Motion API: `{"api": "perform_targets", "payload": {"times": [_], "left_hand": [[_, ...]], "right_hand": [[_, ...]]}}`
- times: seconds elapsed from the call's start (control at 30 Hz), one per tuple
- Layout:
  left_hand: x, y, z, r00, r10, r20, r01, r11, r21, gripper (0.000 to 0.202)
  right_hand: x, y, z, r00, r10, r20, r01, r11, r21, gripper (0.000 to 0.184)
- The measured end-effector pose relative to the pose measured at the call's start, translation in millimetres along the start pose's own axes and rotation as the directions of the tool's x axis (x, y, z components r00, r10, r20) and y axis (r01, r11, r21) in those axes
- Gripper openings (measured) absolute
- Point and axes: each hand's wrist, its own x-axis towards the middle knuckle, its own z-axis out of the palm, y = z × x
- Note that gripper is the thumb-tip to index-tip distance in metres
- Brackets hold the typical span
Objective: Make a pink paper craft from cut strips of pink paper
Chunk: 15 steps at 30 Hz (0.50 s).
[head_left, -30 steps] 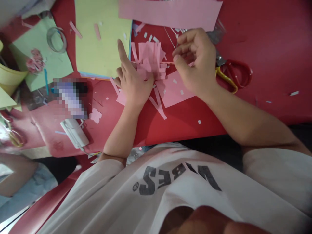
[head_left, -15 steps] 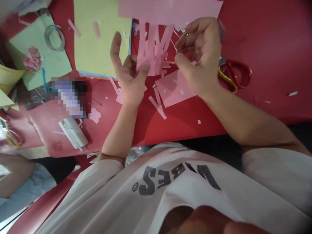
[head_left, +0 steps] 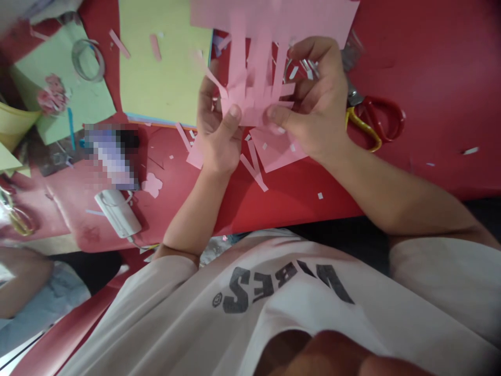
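A piece of pink paper cut into a fringe of strips point(head_left: 254, 83) is held up above the red table point(head_left: 430, 104). My left hand point(head_left: 215, 130) pinches its lower left edge with thumb against fingers. My right hand point(head_left: 317, 104) grips its right side, thumb pressed on the lower edge. The strips stand up and fan out between both hands. Under my hands lie a flat pink paper piece point(head_left: 274, 149) and loose pink strips point(head_left: 254, 169).
Red-handled scissors point(head_left: 376, 117) lie right of my right hand. A yellow-green sheet point(head_left: 160, 57) and a large pink sheet point(head_left: 313, 15) lie at the back. Left are a tape roll point(head_left: 88, 60), a white stapler-like object point(head_left: 117, 213) and a pink flower cutout point(head_left: 152, 184). Another person's arm point(head_left: 19, 282) is at lower left.
The fringed paper was lifted off the table. My left hand closed into a pinch on it, and my right hand moved in from the side to grip it.
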Motion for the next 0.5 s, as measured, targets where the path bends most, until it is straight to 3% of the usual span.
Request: {"api": "perform_targets", "payload": {"times": [0.1,0.17,0.3,0.4,0.5], "left_hand": [[-6.8,-12.5,3.4,0.992,0.012,0.126,-0.002,0.997,-0.083,0.034],[-10.7,-19.5,5.5,0.991,-0.007,0.135,0.023,0.993,-0.117,0.029],[-12.3,-26.2,7.2,0.993,-0.015,0.113,0.035,0.984,-0.177,0.026],[-9.8,-27.8,4.7,0.985,-0.011,0.171,0.048,0.975,-0.216,0.017],[-7.7,-28.0,2.1,0.98,-0.038,0.194,0.087,0.964,-0.251,0.023]], "right_hand": [[-1.4,-4.8,2.7,0.996,-0.066,-0.06,0.062,0.997,-0.054,0.055],[-2.9,-7.7,3.5,0.99,-0.106,-0.097,0.097,0.991,-0.091,0.054],[-7.6,-11.4,5.4,0.996,-0.046,-0.073,0.037,0.992,-0.118,0.055],[-9.4,-9.4,8.1,0.995,-0.061,-0.082,0.051,0.991,-0.125,0.056],[-8.5,-4.3,10.7,0.987,-0.09,-0.133,0.074,0.99,-0.121,0.056]]}}
